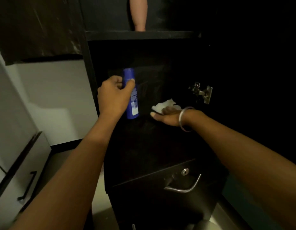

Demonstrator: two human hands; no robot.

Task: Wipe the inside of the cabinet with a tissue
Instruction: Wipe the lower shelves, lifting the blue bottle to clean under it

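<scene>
Inside the cabinet it is very dark, and I cannot make out the back wall or the right side well. My right hand lies flat on the shelf with straight fingers, pressing the tissue down; my fingers hide part of it, and the white rest shows just beyond them. My left hand grips a blue bottle near the shelf's left edge, upright; its label is too blurred to read. A hinge shines on the right.
</scene>
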